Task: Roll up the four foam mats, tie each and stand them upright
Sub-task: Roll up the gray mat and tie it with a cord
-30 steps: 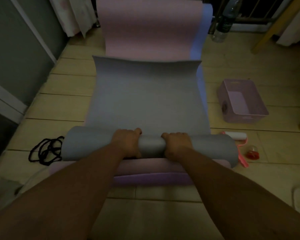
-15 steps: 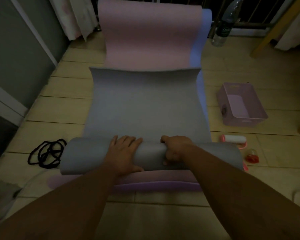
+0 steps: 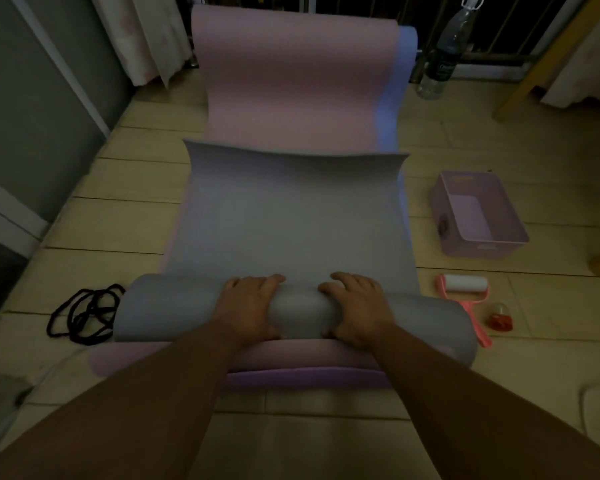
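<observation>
Near edge, 6 o'clock: the lip of a purple mat (image 3: pixel 309 379) shows on the floor (image 3: pixel 326 403). A pink mat (image 3: pixel 309 353) lies on top of it.

Next out: the grey roll (image 3: pixel 174 308), the wound-up end of the grey mat (image 3: pixel 291 220), lies on the pink layer. Its long axis runs 9 to 3 o'clock, across the body. Both hands are on its middle, a short gap apart. Left hand (image 3: pixel 248 306): palm down, fingers laid flat over the crown, pressing, not clenched. Right hand (image 3: pixel 355 306): the same, fingers spread over the top and thumb low on the near face. Neither hand is nearer; they sit level. The roll ends stick out well past each hand (the right end looks a touch nearer me, so the roll may be slightly skewed).

Key relation: the unrolled grey length runs straight from the fingertips toward 12 o'clock, square to the roll axis. My judgement is that the next push goes to 12, with even pressure from both palms so the ends stay flush.

Flanks: black cords (image 3: pixel 84 315) at 9 o'clock, just beside the roll's left end, likely the ties. A lint roller (image 3: pixel 465 285) lies at 3 o'clock, near the right end.

Further out: a lilac basket (image 3: pixel 482 249) at 2 o'clock, well apart. Beyond the grey mat's raised far edge the pink mat continues to 12, with a strip of blue mat (image 3: pixel 394 109) showing along its right side. A water bottle (image 3: pixel 444 60) stands at 1 o'clock.

Progress: first mat partly rolled; none tied or stood up in view.
</observation>
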`<state>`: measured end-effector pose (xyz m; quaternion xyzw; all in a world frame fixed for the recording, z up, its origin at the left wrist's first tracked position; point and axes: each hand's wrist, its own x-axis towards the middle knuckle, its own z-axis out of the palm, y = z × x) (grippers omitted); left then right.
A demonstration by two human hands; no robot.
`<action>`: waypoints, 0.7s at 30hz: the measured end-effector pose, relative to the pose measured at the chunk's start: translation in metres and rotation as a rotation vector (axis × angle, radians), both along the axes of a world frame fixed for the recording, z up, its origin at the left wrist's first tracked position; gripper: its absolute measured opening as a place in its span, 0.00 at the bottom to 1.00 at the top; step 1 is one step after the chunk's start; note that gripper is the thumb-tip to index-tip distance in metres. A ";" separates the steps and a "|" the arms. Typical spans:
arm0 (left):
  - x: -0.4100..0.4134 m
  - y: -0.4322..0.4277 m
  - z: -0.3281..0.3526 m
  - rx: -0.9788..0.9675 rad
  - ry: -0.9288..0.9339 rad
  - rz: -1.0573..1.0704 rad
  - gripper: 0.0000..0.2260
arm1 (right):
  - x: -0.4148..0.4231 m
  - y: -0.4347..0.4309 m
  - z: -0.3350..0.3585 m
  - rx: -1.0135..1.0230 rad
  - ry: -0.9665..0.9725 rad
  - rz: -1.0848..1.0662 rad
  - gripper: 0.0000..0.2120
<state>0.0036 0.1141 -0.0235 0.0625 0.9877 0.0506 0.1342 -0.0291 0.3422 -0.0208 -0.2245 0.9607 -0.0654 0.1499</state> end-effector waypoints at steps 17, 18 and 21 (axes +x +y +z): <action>-0.013 -0.001 -0.005 -0.135 -0.051 -0.058 0.46 | 0.007 -0.017 -0.014 0.185 -0.038 -0.010 0.60; -0.017 -0.002 -0.004 -0.118 -0.061 -0.063 0.44 | 0.004 -0.018 -0.013 0.181 -0.037 -0.022 0.57; -0.023 -0.007 -0.001 -0.077 -0.043 -0.068 0.41 | -0.008 -0.024 -0.003 0.158 -0.055 -0.041 0.40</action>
